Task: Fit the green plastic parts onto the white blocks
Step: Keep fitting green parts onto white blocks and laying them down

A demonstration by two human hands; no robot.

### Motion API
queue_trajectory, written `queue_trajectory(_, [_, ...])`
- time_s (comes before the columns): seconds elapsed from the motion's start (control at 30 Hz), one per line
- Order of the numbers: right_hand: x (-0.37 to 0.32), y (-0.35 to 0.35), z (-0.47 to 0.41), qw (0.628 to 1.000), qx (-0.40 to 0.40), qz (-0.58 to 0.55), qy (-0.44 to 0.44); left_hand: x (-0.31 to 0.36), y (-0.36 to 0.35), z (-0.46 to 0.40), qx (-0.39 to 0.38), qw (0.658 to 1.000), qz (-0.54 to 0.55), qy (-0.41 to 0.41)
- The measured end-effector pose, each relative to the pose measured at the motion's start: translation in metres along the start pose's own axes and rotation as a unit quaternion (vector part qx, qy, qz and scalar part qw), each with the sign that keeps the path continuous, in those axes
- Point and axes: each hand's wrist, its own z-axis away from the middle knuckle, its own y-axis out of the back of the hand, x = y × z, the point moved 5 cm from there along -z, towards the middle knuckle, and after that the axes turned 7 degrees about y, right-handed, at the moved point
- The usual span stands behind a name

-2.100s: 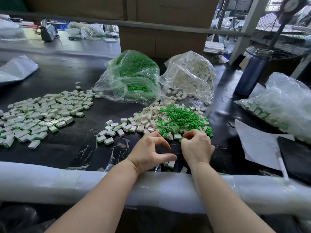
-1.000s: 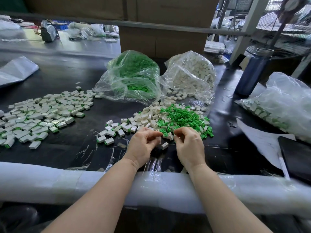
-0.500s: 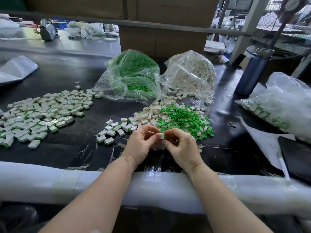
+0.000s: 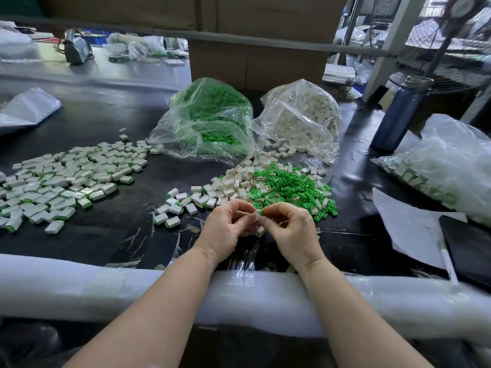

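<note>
Both hands are up close together just above the black table (image 4: 111, 123), working one piece between them: the left hand (image 4: 225, 227) and the right hand (image 4: 289, 229) each pinch the same white block (image 4: 257, 214), which has a green part (image 4: 260, 212) showing at its end. Can't tell if the green bit is fully seated, it's too small. A second little white block (image 4: 261, 231) peeks out under the right hand's fingers. Right behind the hands sits the loose heap of green parts (image 4: 289, 187) mixed in with white blocks (image 4: 233, 183). Off to the left there's a big spread of finished blocks (image 4: 66, 179). Further back are two clear bags side by side, one of green parts (image 4: 210, 118), one of white blocks (image 4: 303, 115). A blue bottle (image 4: 398, 115) stands on the right.
</note>
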Motion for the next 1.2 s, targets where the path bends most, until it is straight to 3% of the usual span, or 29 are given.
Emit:
queue_trajectory(0.23, [0.004,0.001,0.0,1.0,0.008,0.008,-0.006,0.0,0.001,0.0,0.019,0.999,-0.028,-0.01])
queue_trajectory(0.63, [0.004,-0.009,0.001,0.996,-0.07,0.038,-0.027,0.0,0.003,-0.001,0.032,0.998,-0.058,-0.013])
queue_trajectory(0.87, [0.002,-0.007,0.001,0.998,-0.059,0.013,-0.017,-0.001,0.003,-0.001,0.032,0.999,0.0,0.003])
queue_trajectory(1.2, [0.005,-0.004,-0.001,0.995,-0.041,-0.082,-0.046,0.004,0.001,0.003,0.022,0.997,-0.061,-0.042])
